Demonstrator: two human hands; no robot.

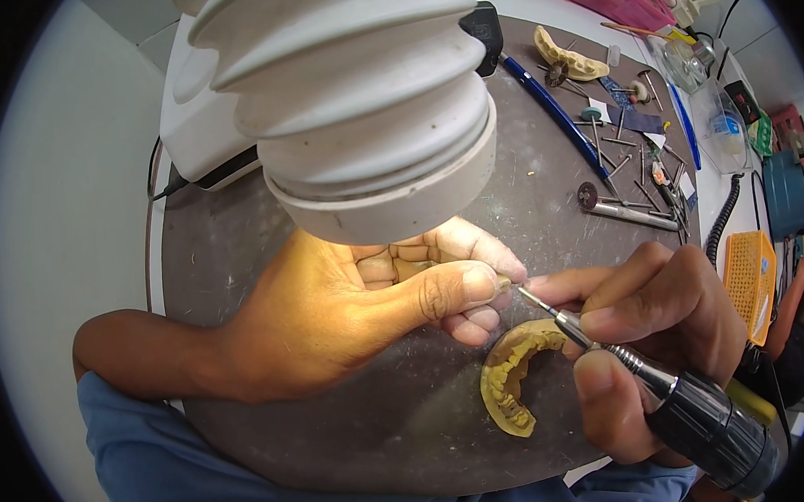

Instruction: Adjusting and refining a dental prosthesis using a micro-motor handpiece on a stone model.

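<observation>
Just beyond the yellow horseshoe-shaped dental cast (496, 382), the left hand (369, 312) pinches a pale piece (504, 285); right of the cast, the right hand (664, 305) grips a black-and-silver handpiece (707, 426), tip beside the piece.

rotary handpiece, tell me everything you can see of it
The rotary handpiece has a ribbed black body, a silver, metal-looking front and a thin bur at its tip. It slants from lower right up toward the left, held between thumb and fingers of the right hand. The bur points at a small pale piece pinched in the left hand; whether it spins or touches is unclear.
</observation>
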